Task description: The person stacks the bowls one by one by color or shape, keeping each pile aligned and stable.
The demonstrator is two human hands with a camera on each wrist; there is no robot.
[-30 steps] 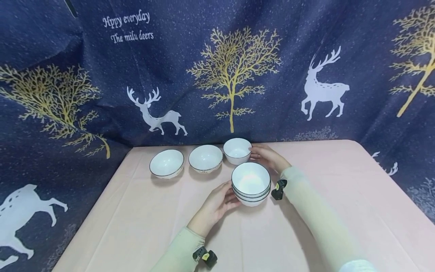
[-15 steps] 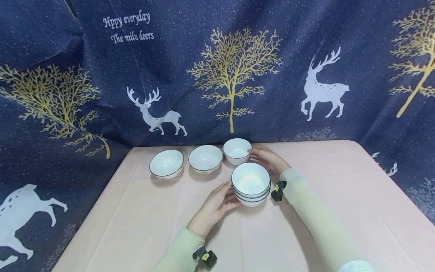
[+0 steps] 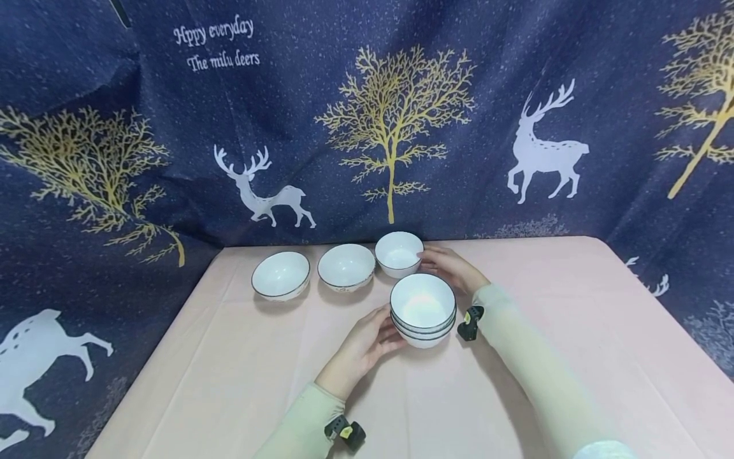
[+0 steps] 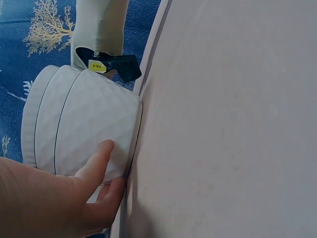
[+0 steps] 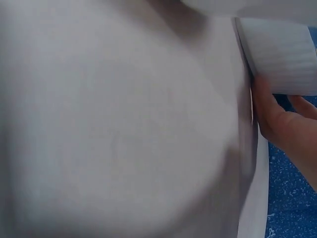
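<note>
Left grip (image 3: 366,341): person's L hand, lower ctr of frame; thumb + fingers curved round L side of bowl stack (image 3: 423,312), holding it.
Right grip (image 3: 450,264): R hand, R of ctr; pinching R side of rear bowl (image 3: 398,256), thumb at rim.
Stack: 3 nested white bowls, dark rims, just R of ctr, in front of rear bowl; contact w/ desk (image 3: 258,382) can't tell.
Other bowls: middle bowl (image 3: 346,268) just L of rear bowl; left bowl (image 3: 281,278) beyond, both upright on desk.
Backdrop (image 3: 459,32): dk blue, gold trees + white deer, upper half.
</note>
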